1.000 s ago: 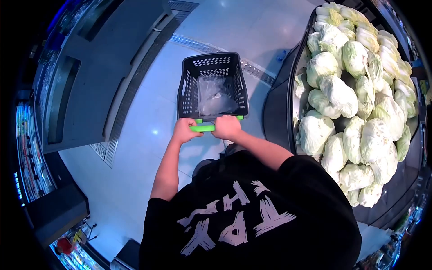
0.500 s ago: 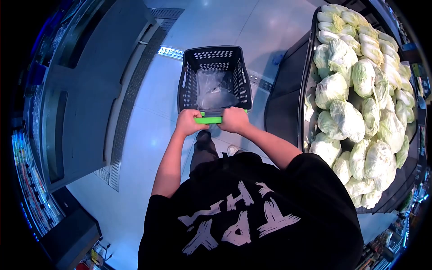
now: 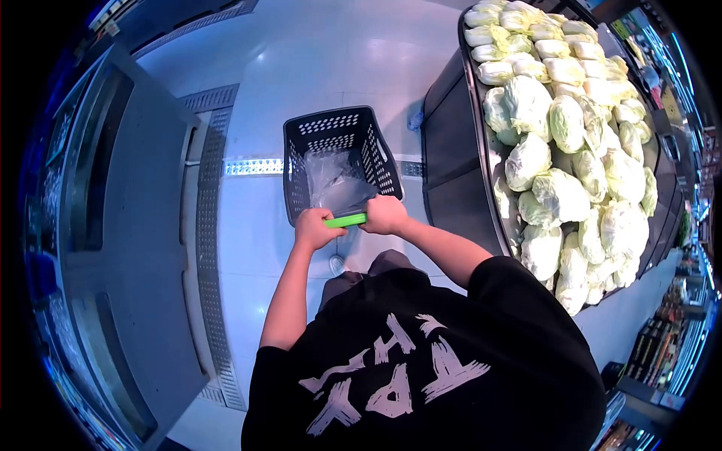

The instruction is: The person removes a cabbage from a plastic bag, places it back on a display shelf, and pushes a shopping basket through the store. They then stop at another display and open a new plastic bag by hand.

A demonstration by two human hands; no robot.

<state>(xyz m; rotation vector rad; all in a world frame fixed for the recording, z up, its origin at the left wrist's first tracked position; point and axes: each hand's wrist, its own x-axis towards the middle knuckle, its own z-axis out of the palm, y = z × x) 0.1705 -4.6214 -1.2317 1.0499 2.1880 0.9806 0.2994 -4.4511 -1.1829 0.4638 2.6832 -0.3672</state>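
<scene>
A black shopping basket [image 3: 381, 154] with perforated walls stands in front of me, its green handle [image 3: 346, 221] nearest my body. My left hand [image 3: 316, 228] is closed around the left end of that handle. Around the right end, my right hand [image 3: 385, 215] is wrapped in the same way. Inside the basket lies a crumpled clear plastic bag [image 3: 328, 174]. Something dark and see-through, which I cannot make out, covers part of the basket's near end.
To the right, a dark display stand [image 3: 455, 143] carries a heap of Chinese cabbages [image 3: 560, 197]. A long grey cabinet [image 3: 139, 218] runs along the left. Pale floor tiles [image 3: 308, 68] with perforated metal strips [image 3: 254, 167] lie between them. Lit shelves [image 3: 669, 331] stand at the far right.
The view has turned and moved forward along the aisle. The cabbage stand now sits further left and nearer. My feet have changed position; both hands still hold the basket handle.
</scene>
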